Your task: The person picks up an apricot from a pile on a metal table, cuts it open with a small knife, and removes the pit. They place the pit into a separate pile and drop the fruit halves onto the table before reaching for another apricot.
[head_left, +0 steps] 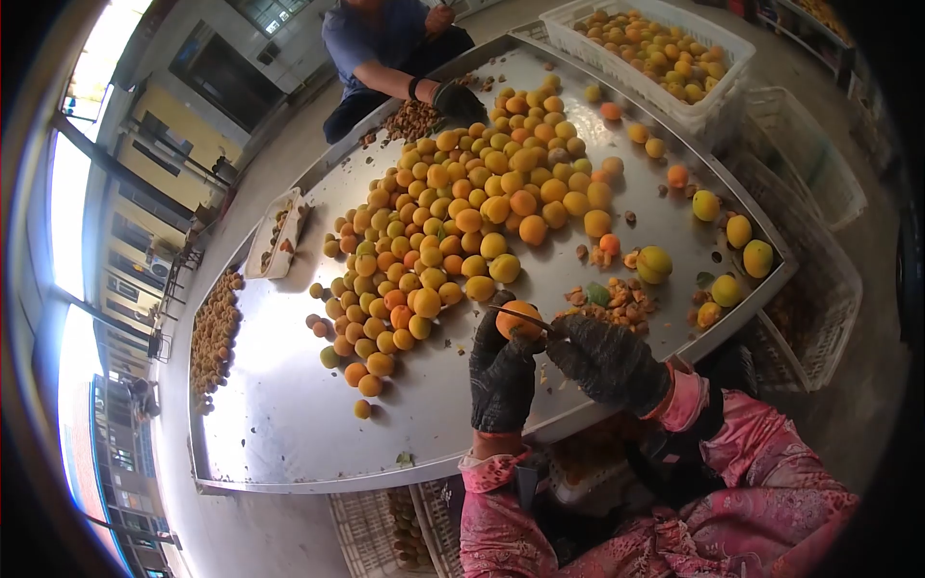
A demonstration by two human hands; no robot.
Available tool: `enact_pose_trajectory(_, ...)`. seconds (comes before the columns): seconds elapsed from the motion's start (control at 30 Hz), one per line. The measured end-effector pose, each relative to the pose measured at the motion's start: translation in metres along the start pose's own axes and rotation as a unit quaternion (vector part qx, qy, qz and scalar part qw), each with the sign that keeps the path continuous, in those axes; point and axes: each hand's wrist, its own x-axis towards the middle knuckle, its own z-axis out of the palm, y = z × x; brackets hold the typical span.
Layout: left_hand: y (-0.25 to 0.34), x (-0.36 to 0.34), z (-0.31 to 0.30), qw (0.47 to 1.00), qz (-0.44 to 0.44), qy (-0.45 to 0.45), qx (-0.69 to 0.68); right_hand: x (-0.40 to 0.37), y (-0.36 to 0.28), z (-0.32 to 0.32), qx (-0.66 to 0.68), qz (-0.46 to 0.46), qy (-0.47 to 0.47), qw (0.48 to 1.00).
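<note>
Both my hands wear dark knitted gloves and meet over the near edge of the metal table. My left hand is wrapped round an orange-yellow apricot. My right hand is closed on a thin dark knife, whose blade lies across the top of the fruit. Beyond my hands spreads a large heap of apricots. Just behind my right hand lies a small pile of pits and fruit scraps, with a green leaf on it.
Across the table a person reaches a gloved hand to brown pits. A white crate of apricots stands at the back right. A white tray and a pile of pits lie left. Loose apricots dot the right side.
</note>
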Motion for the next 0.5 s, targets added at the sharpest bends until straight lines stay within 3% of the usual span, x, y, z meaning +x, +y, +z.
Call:
enact_pose_trajectory(0.07,0.002,-0.002,0.002,1.000,-0.008,0.003,-0.021,0.002,-0.004,0.000,0.199,0.103,-0.017,0.975)
enact_pose_trajectory(0.1,0.004,-0.003,0.003,0.999,-0.017,0.006,-0.039,0.001,-0.004,0.003,0.199,0.103,-0.018,0.974)
enact_pose_trajectory(0.2,0.004,-0.005,0.004,0.999,-0.010,0.002,-0.037,-0.001,-0.003,0.004,0.143,0.054,0.033,0.988)
enact_pose_trajectory(0.27,0.007,-0.006,0.002,1.000,-0.027,0.011,-0.013,0.004,-0.002,-0.008,-0.034,-0.047,0.027,0.998)
enact_pose_trajectory(0.3,0.008,-0.007,0.001,0.999,-0.045,0.018,0.013,0.002,-0.002,-0.005,-0.034,-0.047,0.028,0.998)
enact_pose_trajectory(0.37,0.007,-0.007,-0.002,0.999,-0.038,0.009,0.018,-0.003,-0.003,0.003,0.083,0.036,0.039,0.995)
enact_pose_trajectory(0.5,0.005,-0.008,-0.006,1.000,-0.026,0.000,0.013,-0.003,-0.008,0.001,0.006,0.020,0.005,1.000)
